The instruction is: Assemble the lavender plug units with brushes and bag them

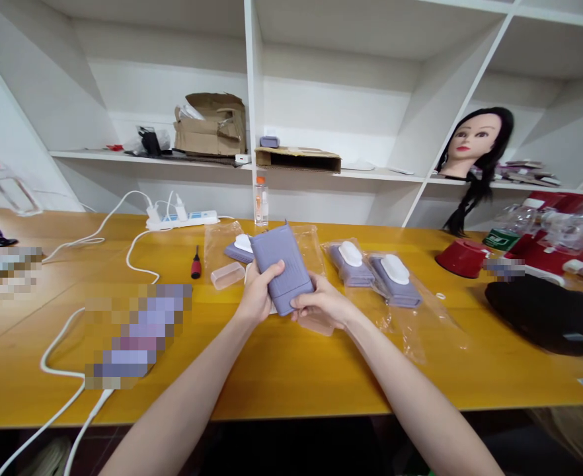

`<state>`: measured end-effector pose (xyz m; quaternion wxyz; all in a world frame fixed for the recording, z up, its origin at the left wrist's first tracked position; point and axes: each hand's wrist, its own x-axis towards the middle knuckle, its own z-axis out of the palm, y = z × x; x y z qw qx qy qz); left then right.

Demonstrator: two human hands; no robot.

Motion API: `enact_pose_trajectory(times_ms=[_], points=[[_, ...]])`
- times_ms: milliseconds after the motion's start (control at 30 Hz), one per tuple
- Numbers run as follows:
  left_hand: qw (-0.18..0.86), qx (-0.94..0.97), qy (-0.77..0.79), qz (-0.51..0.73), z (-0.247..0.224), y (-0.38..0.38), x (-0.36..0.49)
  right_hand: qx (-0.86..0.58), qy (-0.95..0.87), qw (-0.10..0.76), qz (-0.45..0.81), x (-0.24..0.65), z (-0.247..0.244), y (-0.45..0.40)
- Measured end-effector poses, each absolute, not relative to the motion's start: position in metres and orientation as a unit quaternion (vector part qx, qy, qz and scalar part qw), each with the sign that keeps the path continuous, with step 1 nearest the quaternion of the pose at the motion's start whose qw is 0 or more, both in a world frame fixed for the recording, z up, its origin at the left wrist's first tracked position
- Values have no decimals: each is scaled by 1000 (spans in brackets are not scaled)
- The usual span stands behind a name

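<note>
- A rectangular lavender plastic case with ribbed face point(281, 268) is held above the yellow wooden table point(272, 390), tilted, and it is not touching the table.
- The case is grasped by the left hand point(259, 294) at its lower left side, with the thumb pressed on the face and the fingers closed behind.
- The case is also grasped by the right hand point(321, 301) at its lower end; the fingers are curled against it, and they are not released.
- Three clear plastic bags point(395, 284) are lying near the case, two to its right and one just behind its left side. In each bag, one lavender piece with a white oval top point(351, 254) is contained.
- One small translucent plastic box point(227, 275) is lying left of the case, and beside it one screwdriver with red and black handle point(195, 264) is seen.
- One clear bottle with orange cap point(260, 201) is standing behind the case, near one white power strip point(182, 220).
- One brown cardboard box point(209, 125) is placed on a white shelf point(143, 157), high behind the case.
</note>
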<state>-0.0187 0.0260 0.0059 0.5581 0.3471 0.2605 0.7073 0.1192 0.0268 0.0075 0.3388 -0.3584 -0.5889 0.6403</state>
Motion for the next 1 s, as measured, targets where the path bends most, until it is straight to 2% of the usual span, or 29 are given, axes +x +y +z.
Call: enact_pose_trajectory(times_ms=[133, 433, 600, 800, 1000], points=[[545, 366, 267, 706, 3, 25, -18, -366, -559, 319, 672, 118, 6, 25], [524, 392, 278, 703, 5, 24, -18, -305, -489, 356, 736, 112, -2, 23], [513, 399, 281, 706, 4, 23, -19, -301, -468, 403, 727, 107, -1, 19], [501, 390, 276, 722, 5, 23, -19, -322, -509, 403, 689, 107, 1, 17], [572, 333, 284, 694, 17, 25, -26, -282, -528, 384, 703, 104, 3, 17]])
